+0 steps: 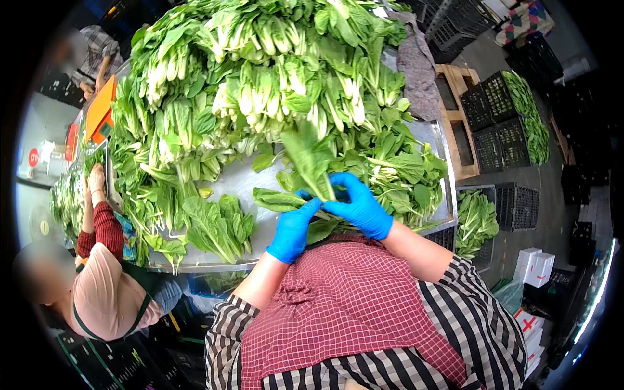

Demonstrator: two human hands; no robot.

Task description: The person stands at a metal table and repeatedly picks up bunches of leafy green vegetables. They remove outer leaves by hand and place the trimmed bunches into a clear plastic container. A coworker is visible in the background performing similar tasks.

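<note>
Both my hands wear blue gloves and meet over the near edge of a metal table (263,229). My right hand (360,204) pinches the pale stem of a leafy green plant (309,156), whose leaves are blurred and point away from me. Between the fingers of my left hand (295,229) are stems of leafy greens, with one leaf (278,200) sticking out to the left. Loose leaves lie just under my hands. A small bunch of greens (219,226) rests on the metal to the left, and a large heap of greens (273,92) covers the far side.
At the left a co-worker (109,282) handles greens beside an orange scale (101,109); another person (100,53) is farther back. A grey cloth (419,73) lies on the table's right edge. Beyond stand a wooden pallet (458,117), black crates (502,144) of greens and white boxes (536,268).
</note>
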